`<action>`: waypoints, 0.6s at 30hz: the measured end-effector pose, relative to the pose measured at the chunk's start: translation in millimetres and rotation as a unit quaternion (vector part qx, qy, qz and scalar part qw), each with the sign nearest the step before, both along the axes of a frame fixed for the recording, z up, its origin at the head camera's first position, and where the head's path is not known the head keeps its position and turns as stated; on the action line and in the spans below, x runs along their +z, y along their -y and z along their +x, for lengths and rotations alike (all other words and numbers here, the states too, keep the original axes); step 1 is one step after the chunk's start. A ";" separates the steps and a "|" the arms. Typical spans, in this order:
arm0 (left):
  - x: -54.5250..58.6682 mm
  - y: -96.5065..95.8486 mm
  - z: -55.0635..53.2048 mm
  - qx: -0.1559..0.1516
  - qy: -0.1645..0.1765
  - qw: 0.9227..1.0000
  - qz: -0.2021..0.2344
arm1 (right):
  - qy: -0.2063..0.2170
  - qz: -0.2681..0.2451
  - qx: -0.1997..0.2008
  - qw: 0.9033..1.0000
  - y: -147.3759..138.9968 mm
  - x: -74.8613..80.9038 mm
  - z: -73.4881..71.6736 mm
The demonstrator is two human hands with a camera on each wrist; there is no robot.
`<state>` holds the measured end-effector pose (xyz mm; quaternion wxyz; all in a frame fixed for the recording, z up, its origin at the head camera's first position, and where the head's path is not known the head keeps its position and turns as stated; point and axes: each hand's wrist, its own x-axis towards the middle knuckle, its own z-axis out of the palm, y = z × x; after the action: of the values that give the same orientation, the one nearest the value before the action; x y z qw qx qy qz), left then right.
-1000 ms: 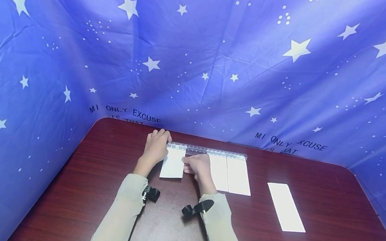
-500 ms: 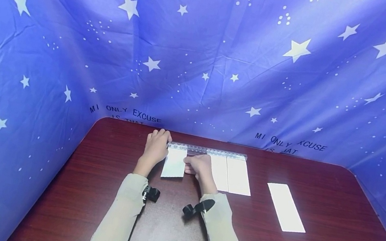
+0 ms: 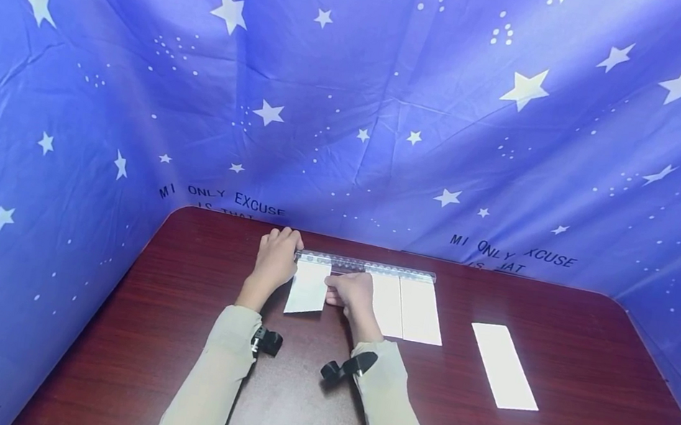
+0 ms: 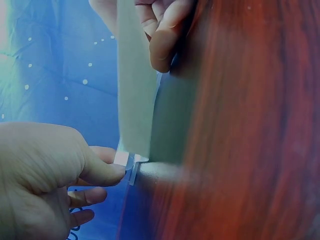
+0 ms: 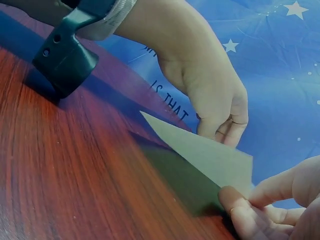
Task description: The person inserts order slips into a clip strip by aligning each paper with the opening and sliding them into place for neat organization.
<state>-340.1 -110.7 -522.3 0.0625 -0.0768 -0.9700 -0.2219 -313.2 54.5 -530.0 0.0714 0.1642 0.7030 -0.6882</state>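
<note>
A clear plastic strip with a row of round marks (image 3: 365, 267) lies across the top ends of several white cards. My left hand (image 3: 274, 258) pinches the strip's left end between thumb and finger; in the left wrist view that left hand (image 4: 45, 175) is at the lower left. With thumb and fingers, my right hand (image 3: 350, 292) pinches the right edge of the leftmost white card (image 3: 307, 289). In the right wrist view this card (image 5: 210, 157) tilts up off the table, its near corner raised over a dark shadow.
Two white cards (image 3: 422, 311) lie side by side right of my right hand, the nearer one partly covered by it. Another white card (image 3: 505, 366) lies alone farther right on the dark red wooden table (image 3: 587, 363). A blue star-printed curtain (image 3: 356, 98) stands behind the table.
The leftmost card has shifted slightly right, and its lower edge has lifted at the right side, with the right hand moving a little with it. The left hand stays in place.
</note>
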 end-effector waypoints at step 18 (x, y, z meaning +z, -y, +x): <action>1.4 -1.7 1.5 0.004 0.003 1.000 0.014 | 0.010 0.007 0.034 0.999 -10.0 1.1 -3.2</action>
<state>-338.6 -109.0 -520.9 0.0620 -0.0716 -0.9673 -0.2352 -316.4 64.5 -528.9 0.1003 0.1475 0.7125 -0.6786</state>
